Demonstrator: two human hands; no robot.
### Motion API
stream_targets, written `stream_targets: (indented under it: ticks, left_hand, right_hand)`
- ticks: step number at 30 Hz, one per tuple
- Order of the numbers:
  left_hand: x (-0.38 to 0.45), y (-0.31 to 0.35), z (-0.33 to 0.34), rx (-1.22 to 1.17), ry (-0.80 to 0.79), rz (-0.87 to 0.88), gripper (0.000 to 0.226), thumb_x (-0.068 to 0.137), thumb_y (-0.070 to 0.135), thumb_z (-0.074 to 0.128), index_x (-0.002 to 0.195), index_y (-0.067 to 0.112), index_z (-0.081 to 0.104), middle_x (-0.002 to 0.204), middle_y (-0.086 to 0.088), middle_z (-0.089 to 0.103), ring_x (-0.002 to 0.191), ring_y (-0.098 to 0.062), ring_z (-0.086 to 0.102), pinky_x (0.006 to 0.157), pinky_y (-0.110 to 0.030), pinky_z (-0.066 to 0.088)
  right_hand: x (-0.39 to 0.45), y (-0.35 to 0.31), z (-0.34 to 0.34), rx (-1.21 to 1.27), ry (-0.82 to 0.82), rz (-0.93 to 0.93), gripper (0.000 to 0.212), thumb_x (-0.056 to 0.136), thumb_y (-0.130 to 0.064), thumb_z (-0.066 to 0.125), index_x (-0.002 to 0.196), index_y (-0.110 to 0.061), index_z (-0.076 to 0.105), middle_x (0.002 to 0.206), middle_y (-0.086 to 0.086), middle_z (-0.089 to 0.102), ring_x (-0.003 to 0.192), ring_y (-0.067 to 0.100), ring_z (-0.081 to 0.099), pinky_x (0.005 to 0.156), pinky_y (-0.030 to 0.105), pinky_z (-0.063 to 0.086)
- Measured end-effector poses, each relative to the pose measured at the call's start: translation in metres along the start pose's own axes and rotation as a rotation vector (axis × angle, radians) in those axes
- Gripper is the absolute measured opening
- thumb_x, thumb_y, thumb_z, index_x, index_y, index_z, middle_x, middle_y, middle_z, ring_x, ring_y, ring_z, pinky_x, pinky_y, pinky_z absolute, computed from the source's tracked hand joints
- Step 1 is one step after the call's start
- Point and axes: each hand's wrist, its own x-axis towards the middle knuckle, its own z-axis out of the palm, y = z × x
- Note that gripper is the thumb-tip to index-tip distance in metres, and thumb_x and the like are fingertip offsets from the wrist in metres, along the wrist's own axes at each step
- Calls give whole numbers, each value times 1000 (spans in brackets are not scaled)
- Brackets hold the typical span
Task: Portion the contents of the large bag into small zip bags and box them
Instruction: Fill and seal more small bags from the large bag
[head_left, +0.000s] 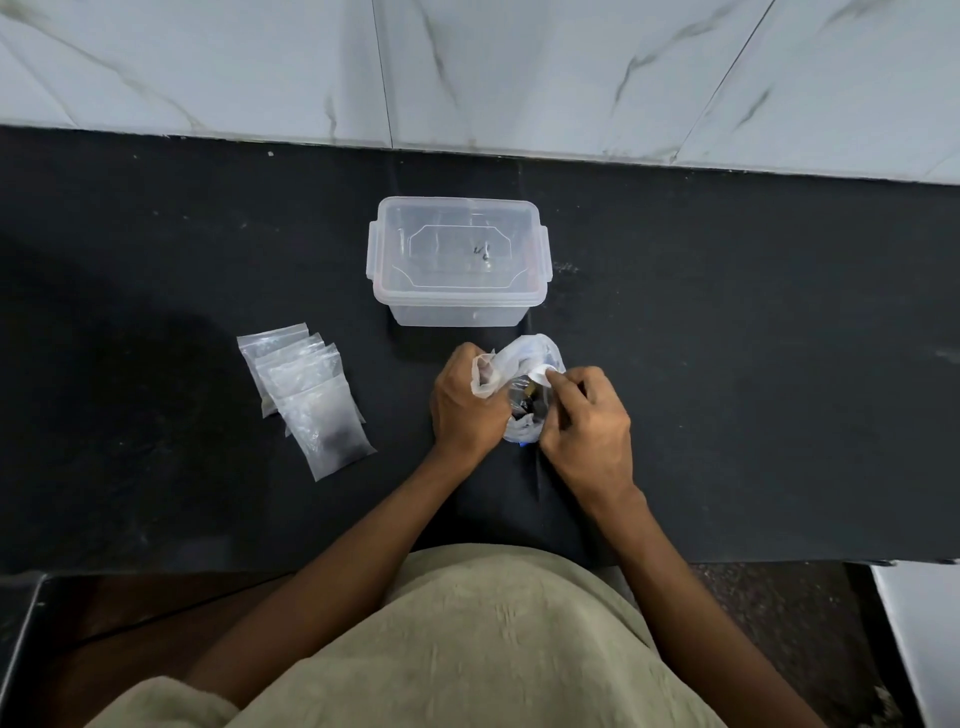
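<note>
At centre frame, just below the lidded clear box (457, 260), my left hand (467, 405) and right hand (587, 421) both pinch the large bag (524, 358) by its crumpled mouth, where I judge this thin, limp, slippery film grips best.

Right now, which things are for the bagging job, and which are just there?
For the job:
large bag, gripped by left hand and right hand
small zip bags
clear box, lid on

Just there:
black mat
marble tiles
</note>
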Motion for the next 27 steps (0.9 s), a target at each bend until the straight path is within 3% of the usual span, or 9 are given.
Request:
stream_targets:
  ticks: [5,7,10,12,14,17,20,24,27]
  left_hand:
    - [5,5,-2,-20,-53,-23,31,72,19,80,76,16,49,66,10,56,59,-17,53,54,-30,45]
    - [6,6,-4,-15,-79,-58,33,71,18,84,79,21,52,70,10,59,63,-16,58,57,-28,47]
    - [8,10,-4,-44,-114,-97,33,69,16,88,84,20,59,74,9,63,66,-12,59,61,-26,50]
    - [12,15,-6,-117,-131,-131,32,68,12,88,88,16,64,77,11,66,67,-6,61,64,-21,50]
    - [16,15,-8,-299,-187,-200,36,65,11,88,93,17,66,88,6,73,78,-10,70,74,-27,58]
    - [16,17,-16,-461,-243,-269,49,60,23,88,101,16,63,101,-5,71,92,-24,70,83,-43,61]
    - [11,20,-24,-503,-203,-369,43,69,26,85,100,13,58,93,-2,65,82,-15,63,68,-32,56]
    - [5,13,-35,-325,-240,-579,26,83,42,72,93,19,64,87,3,65,71,-11,56,57,-27,40]
    - [4,13,-38,-236,-326,-577,12,88,29,71,82,20,67,72,2,62,56,-11,51,45,-20,37]
  right_hand:
    - [0,6,9,-70,-39,-87,24,79,12,68,100,4,75,77,10,58,66,22,53,45,31,46]
    - [0,7,11,-97,-102,-101,16,85,3,63,94,1,75,76,8,57,64,23,53,43,35,47]
    - [4,7,9,-95,-179,-49,23,89,-9,53,90,-3,75,76,6,55,65,23,52,44,36,48]
    - [9,8,7,-56,-209,7,19,83,-2,61,90,-5,77,76,5,55,64,23,53,47,34,49]
    - [13,7,4,-20,-238,71,22,79,3,67,94,-7,79,78,4,55,61,22,54,49,32,49]
    - [14,5,3,4,-238,134,17,80,0,70,93,-7,79,78,6,55,56,25,54,49,35,52]
    - [16,4,1,6,-218,205,14,82,-6,71,93,-6,79,80,9,59,57,30,58,52,39,54]
    - [17,2,0,-9,-241,235,20,76,-2,69,93,-6,79,84,12,63,62,33,62,56,38,56]
    - [16,-1,2,-6,-259,255,20,76,-3,67,92,-6,79,86,11,63,64,32,62,57,40,57]
